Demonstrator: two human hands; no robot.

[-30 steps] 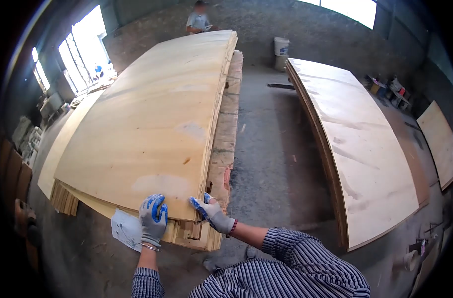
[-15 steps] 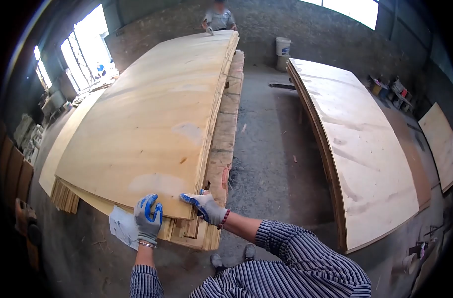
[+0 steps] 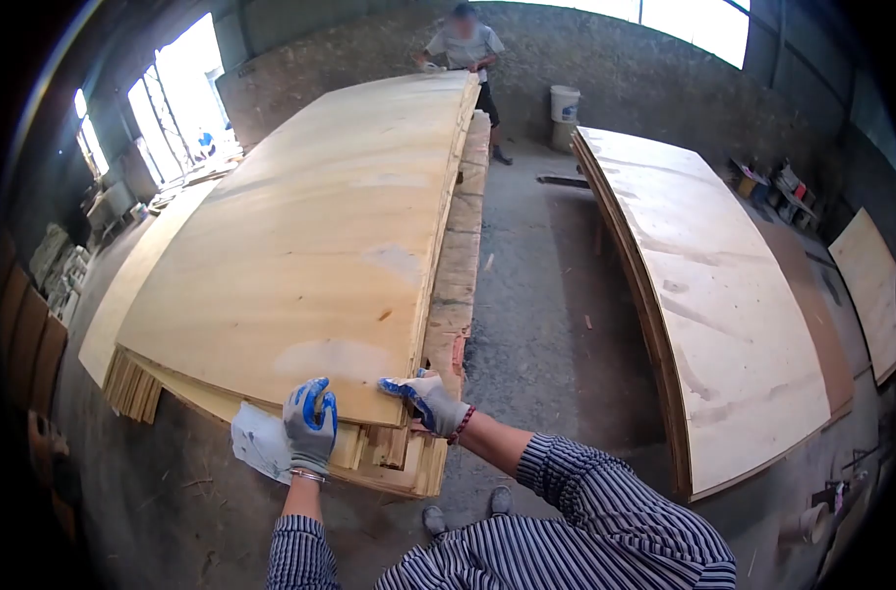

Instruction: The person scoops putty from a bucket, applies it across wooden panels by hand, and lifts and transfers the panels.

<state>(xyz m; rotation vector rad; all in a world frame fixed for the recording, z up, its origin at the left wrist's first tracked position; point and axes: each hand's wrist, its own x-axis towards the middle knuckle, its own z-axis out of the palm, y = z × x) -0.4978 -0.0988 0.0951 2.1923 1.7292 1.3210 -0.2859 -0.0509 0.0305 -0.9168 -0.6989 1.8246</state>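
A large pale plywood sheet [image 3: 281, 265] lies on top of a stack of sheets [image 3: 423, 472] in front of me. Both hands wear grey gloves with blue-coated fingers. At the sheet's near edge, my left hand [image 3: 311, 428] has its fingers curled around the edge, the thumb side facing right. My right hand [image 3: 433, 403] grips the near right corner, thumb on top and the other fingers mostly hidden beyond the side edge. A whitish crumpled sheet [image 3: 259, 442] hangs beside my left wrist, partly covered by the hand.
To the right stands a second stack of plywood [image 3: 713, 295], across a strip of concrete floor [image 3: 526, 295]. Another person [image 3: 462, 47] stands at the far end with hands at the sheet's edge. White buckets [image 3: 564, 103] sit by the wall; a board [image 3: 868, 285] leans at far right.
The near right corner of the top sheet has shifted slightly right, along with both my hands. The person at the far end has moved right and shows more of the body. My view shifted a little.
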